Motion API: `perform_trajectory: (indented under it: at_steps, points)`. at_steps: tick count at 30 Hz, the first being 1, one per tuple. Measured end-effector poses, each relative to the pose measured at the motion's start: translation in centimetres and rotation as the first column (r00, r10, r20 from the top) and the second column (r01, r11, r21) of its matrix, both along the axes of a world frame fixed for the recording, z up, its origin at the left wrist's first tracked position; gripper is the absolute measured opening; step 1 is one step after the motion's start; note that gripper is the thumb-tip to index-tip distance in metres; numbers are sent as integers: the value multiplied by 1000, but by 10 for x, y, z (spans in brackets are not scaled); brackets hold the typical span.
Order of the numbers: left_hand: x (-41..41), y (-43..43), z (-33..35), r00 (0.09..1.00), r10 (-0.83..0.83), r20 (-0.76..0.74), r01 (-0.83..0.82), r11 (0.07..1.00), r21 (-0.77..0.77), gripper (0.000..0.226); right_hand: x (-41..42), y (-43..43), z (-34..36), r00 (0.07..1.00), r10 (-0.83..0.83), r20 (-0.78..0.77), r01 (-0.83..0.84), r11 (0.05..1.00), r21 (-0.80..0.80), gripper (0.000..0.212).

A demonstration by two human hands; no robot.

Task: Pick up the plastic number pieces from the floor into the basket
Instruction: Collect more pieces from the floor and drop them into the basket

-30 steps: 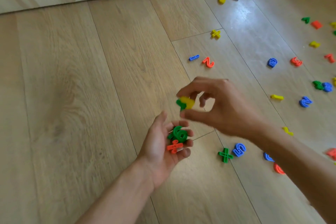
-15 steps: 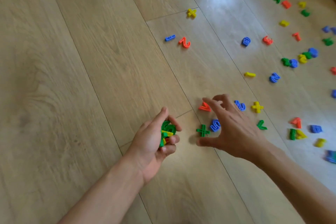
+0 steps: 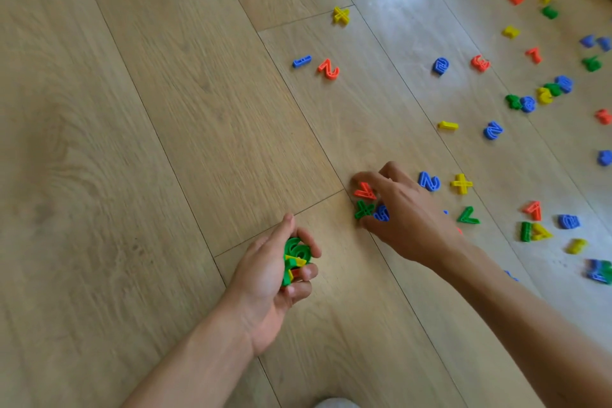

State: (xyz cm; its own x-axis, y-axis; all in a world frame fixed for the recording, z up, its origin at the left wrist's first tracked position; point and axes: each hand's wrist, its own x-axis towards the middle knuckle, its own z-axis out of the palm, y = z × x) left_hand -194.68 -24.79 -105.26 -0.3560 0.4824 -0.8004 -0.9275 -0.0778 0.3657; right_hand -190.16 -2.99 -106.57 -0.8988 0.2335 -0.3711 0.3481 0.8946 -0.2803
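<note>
Coloured plastic number pieces lie scattered on the wooden floor. My left hand [image 3: 271, 275] is cupped palm-up and grips a small pile of collected pieces [image 3: 295, 258], with a green 6 on top and yellow and red ones under it. My right hand [image 3: 407, 215] is down on the floor to the right of it. Its forefinger and thumb are spread around a red 7 [image 3: 364, 190], a green cross [image 3: 363, 209] and a blue piece [image 3: 381, 213], which all lie on the floor. The basket is not in view.
Close to my right hand lie a blue 2 [image 3: 429, 181], a yellow plus [image 3: 461, 183] and a green 7 [image 3: 468, 216]. Farther off are a red 2 [image 3: 328, 68], a blue piece [image 3: 301, 61] and a yellow cross [image 3: 341, 15]. Several more crowd the right edge.
My right hand dropped the yellow and green pieces into my left hand, then went down to the floor. It now reaches around the red, green and blue pieces.
</note>
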Motion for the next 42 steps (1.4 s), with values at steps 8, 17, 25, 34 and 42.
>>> perform_trajectory:
  at_steps: [8,17,25,34,42]
  points:
    - [9,4,0,1000,10,3,-10,1000,-20,37,-2,1,-1,999,2,-37,-3,999,-37,39]
    - [11,16,1,1000,14,5,-14,1000,-15,31,12,24,22,966,-102,-239,70,988,-137,35]
    - [20,17,-2,1000,-3,19,4,1000,-17,33,38,17,3,997,1,-72,-1,1000,3,36]
    - [22,15,-5,1000,13,9,-13,1000,-17,33,39,15,-13,993,-8,-115,14,998,55,32]
    - [24,19,-5,1000,12,17,-12,1000,-20,31,33,13,-7,996,53,-78,-40,986,161,22]
